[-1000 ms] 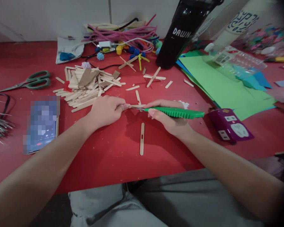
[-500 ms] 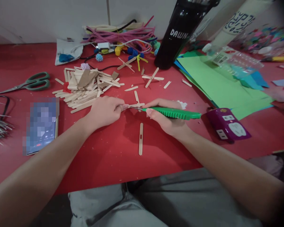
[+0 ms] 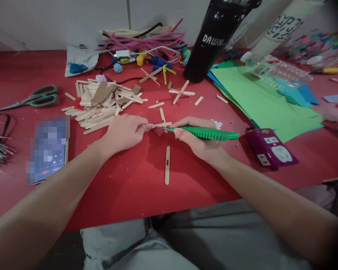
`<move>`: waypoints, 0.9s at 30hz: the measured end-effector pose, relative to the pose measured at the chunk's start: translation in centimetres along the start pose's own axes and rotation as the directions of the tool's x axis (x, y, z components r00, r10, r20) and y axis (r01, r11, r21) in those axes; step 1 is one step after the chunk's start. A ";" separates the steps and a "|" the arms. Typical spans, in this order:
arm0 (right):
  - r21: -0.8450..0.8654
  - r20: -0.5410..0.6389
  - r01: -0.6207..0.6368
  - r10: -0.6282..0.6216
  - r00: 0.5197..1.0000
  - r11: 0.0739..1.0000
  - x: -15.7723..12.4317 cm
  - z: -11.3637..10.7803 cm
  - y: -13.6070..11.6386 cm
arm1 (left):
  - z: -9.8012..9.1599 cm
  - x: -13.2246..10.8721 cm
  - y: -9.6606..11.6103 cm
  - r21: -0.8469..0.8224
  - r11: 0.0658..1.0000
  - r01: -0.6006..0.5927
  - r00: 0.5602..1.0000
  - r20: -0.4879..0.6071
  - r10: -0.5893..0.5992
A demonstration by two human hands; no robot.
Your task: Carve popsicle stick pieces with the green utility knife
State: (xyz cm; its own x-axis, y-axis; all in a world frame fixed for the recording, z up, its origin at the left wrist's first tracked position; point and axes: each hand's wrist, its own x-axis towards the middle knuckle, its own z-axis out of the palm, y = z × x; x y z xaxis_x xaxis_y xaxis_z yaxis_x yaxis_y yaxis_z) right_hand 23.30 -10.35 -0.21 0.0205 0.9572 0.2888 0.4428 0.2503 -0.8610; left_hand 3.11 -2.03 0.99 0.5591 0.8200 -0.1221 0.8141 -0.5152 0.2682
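In my right hand (image 3: 199, 138) is a green-handled craft knife (image 3: 214, 134), its blade pointing left. My left hand (image 3: 128, 131) pinches one end of a wooden craft stick (image 3: 162, 124) just above the red table. The blade meets this stick between my two hands. Behind it another stick (image 3: 162, 114) lies on the table. Closer to me rests a single craft stick (image 3: 167, 165) with a small slot cut in its middle. A heap of craft sticks (image 3: 101, 103) spreads beyond my left hand.
Green scissors (image 3: 43, 96) and a phone (image 3: 49, 150) lie to the left. A black bottle (image 3: 211, 41) stands at the back. On the right are green paper sheets (image 3: 259, 93) and a purple socket block (image 3: 273, 149). Crossed sticks (image 3: 181, 92) lie behind my hands.
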 end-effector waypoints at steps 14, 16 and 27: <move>-0.016 -0.009 0.029 -0.029 1.000 0.999 0.0 0.0 -0.2 | 0.1 0.1 -0.3 0.022 1.000 -0.012 1.000 -0.019 0.013; -0.011 -0.009 0.027 -0.027 1.000 1.000 0.0 0.0 0.0 | 0.2 0.1 -0.3 0.025 1.000 -0.016 1.000 -0.020 0.017; 0.023 -0.028 -0.009 0.010 1.000 1.000 0.0 -0.1 0.3 | 0.3 0.0 -0.4 0.010 1.000 -0.015 1.000 -0.022 0.015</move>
State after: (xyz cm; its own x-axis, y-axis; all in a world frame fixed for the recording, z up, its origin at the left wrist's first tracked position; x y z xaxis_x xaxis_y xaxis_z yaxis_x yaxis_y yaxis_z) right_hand 23.51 -10.27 -0.46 0.0502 0.9550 0.2922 0.4216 0.2450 -0.8731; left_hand 2.88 -1.89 0.61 0.5676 0.8175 -0.0973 0.8074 -0.5296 0.2600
